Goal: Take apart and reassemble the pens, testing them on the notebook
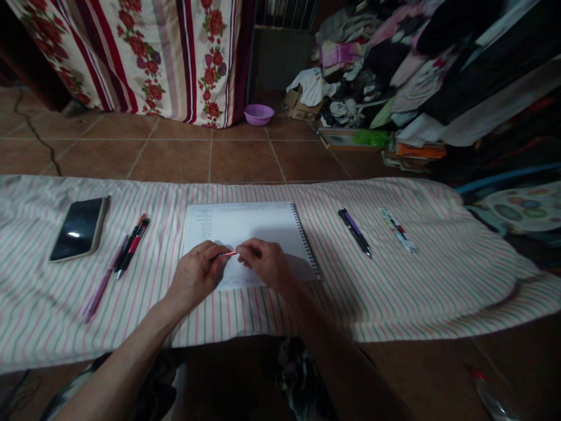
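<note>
My left hand (pixel 197 276) and my right hand (pixel 263 261) meet over the lower part of a spiral notebook (pixel 245 225) lying on a striped cloth (pixel 394 280). Both hands are closed on a thin red pen (pixel 227 254) held level between them, each pinching one end. The notebook's page is white with a faint printed table along its left side. The pen's ends are hidden by my fingers.
A dark phone (pixel 79 228) lies at the left, with red and black pens (pixel 132 245) and a pink pen (pixel 103 286) beside it. A purple pen (pixel 355 231) and a white pen (pixel 398 229) lie to the right. Beyond are tiled floor, a purple bowl (pixel 258 114) and piled clothes (pixel 385 64).
</note>
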### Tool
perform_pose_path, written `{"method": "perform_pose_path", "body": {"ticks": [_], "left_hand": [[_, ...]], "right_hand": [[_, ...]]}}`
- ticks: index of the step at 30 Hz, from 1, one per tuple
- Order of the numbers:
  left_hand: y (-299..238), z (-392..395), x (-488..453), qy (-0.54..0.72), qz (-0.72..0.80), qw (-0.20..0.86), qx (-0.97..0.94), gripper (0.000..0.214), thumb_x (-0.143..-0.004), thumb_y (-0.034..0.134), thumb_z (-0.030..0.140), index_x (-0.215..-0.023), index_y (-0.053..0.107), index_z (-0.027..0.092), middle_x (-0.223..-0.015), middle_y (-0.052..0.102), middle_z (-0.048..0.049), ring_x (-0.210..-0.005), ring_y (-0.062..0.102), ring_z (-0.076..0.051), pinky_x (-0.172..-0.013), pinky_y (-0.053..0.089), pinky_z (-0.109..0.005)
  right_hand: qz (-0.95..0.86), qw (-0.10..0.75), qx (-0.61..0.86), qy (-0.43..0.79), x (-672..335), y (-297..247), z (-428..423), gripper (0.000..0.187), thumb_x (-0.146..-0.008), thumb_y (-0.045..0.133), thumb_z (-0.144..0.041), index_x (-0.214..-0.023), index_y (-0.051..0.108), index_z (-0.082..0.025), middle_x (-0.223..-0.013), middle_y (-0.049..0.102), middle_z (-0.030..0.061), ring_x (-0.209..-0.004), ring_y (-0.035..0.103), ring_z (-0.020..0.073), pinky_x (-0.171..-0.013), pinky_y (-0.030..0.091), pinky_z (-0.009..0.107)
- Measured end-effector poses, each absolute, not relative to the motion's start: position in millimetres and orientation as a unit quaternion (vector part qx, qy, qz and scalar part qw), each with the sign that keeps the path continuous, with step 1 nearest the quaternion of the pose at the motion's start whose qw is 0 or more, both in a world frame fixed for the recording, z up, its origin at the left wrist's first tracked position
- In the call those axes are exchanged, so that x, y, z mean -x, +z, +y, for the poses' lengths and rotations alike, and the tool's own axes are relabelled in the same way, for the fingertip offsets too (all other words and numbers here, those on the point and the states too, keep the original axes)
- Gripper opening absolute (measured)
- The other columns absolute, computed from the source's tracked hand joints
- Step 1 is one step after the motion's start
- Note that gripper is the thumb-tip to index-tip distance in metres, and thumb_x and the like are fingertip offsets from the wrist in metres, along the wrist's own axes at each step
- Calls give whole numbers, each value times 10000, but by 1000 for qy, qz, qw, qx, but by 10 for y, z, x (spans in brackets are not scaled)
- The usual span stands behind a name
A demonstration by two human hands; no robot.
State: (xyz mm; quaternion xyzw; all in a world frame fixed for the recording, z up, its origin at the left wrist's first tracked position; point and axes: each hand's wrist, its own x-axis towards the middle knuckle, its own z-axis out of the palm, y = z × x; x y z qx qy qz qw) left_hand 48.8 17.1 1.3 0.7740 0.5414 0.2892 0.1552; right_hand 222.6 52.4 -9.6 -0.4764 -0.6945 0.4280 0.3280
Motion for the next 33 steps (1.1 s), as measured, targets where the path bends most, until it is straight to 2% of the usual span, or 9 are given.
{"method": "perform_pose_path", "body": {"ticks": [4,7,9,17,22,28,33], "left_hand": [[11,163,-516,268,547,155,-778,234,-884,420,296,-953,617,189,-848,626,-46,-793,597,-161,-704,486,-280],[17,161,-532,270,562,157,-766,235,-879,426,308,-931,619,186,-842,631,-44,-797,603,-167,-698,489,-282],[24,164,-538,269,574,155,-758,239,-879,421,310,-914,622,186,-832,635,-43,-787,607,-170,-687,490,-284],[17,174,-519,272,584,155,-748,243,-881,413,318,-899,623,197,-827,639,-37,-774,610,-169,-681,481,-284],[9,164,-527,277,575,145,-756,234,-880,416,311,-902,621,200,-822,638,-35,-772,605,-159,-686,482,-274],[24,159,-526,283,561,147,-764,220,-877,423,297,-912,615,196,-829,634,-36,-777,604,-160,-685,486,-276],[-4,174,-511,281,579,161,-748,224,-875,425,303,-905,624,203,-820,638,-28,-753,613,-158,-662,481,-271]], "right_hand": [[-732,306,485,367,-2223,-99,511,342,-866,454,-393,-637,594,-181,-561,622,-2,-515,570,91,-541,405,196],[-715,341,474,385,-2208,-123,510,216,-852,488,-369,-819,603,-189,-634,645,-2,-555,584,95,-565,427,198],[-689,359,465,424,-2201,-137,513,198,-834,514,-365,-907,576,-192,-651,645,-5,-549,582,93,-555,442,197],[-654,362,465,475,-2209,-200,540,122,-757,572,-224,-872,604,-196,-662,629,-14,-566,578,91,-555,471,205],[-656,356,466,476,-2204,-180,539,82,-776,550,-236,-802,609,-185,-625,626,-17,-526,561,81,-533,447,195],[-676,340,461,464,-2222,-109,528,178,-822,511,-305,-736,595,-174,-617,630,-6,-535,566,82,-549,444,198],[-622,371,437,533,-2204,-188,546,197,-762,577,-300,-924,593,-188,-704,641,-6,-581,591,87,-554,483,203]]}}
